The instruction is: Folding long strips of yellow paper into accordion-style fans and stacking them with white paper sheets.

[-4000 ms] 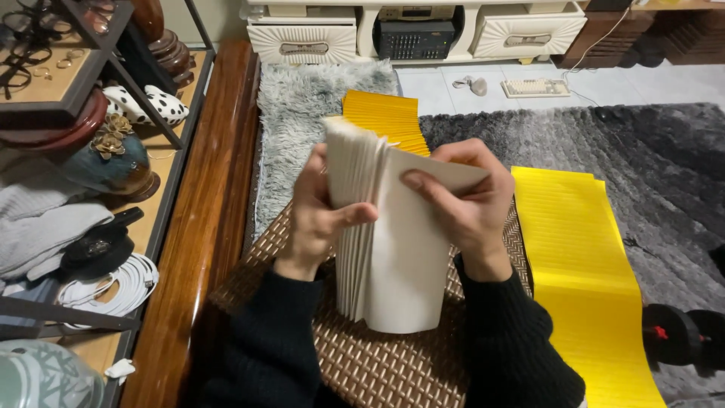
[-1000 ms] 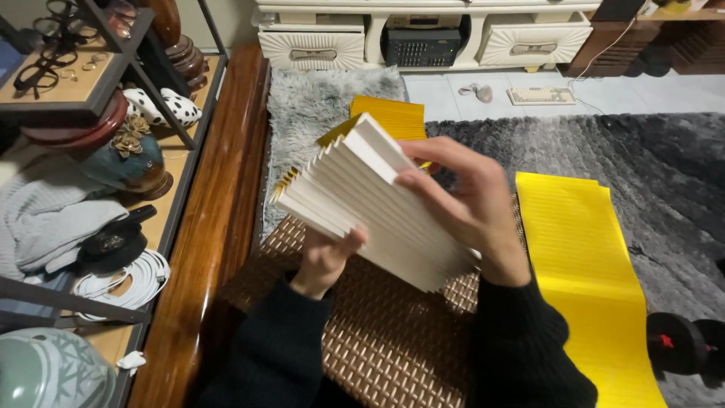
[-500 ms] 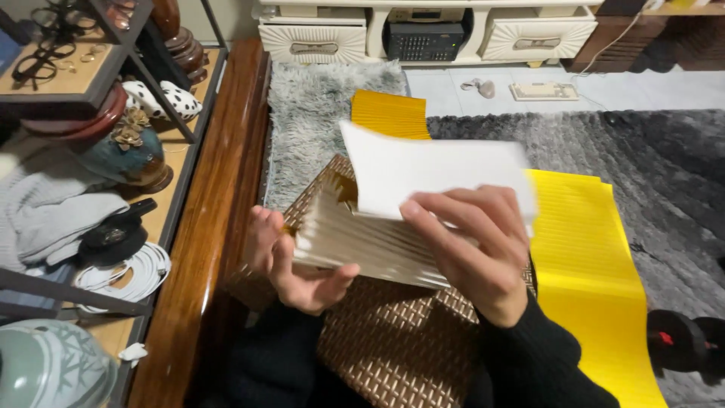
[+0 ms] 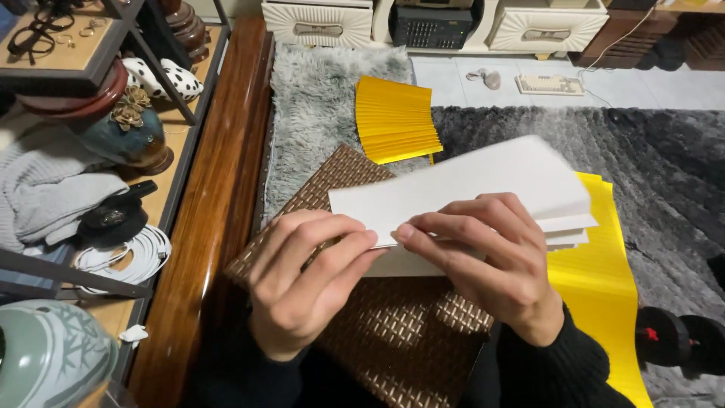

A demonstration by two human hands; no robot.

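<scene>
Both hands are holding a stack of white folded paper (image 4: 461, 196) just above a brown woven mat (image 4: 393, 332). The left hand (image 4: 302, 283) is curling its fingers (image 4: 343, 238) narrowly around the stack's near left corner, thumb and forefinger pinching the edge. The right hand (image 4: 491, 261) is lying over the near side of the stack, its fingers (image 4: 453, 219) pressing on the top sheet and meeting the left hand's tips at the corner. The top sheet is lifting away from the layers beneath at the right end. A pleated yellow paper fan (image 4: 396, 121) is resting on the grey shaggy rug (image 4: 317, 113) beyond the mat, and a long yellow pleated strip (image 4: 604, 287) is lying to the right, partly under the stack. On the wooden shelf (image 4: 219, 174) at the left, a coiled white cable (image 4: 124, 257) is sitting beside a grey knitted cloth (image 4: 53, 189) and a dark blue-green pot (image 4: 128, 140)
</scene>
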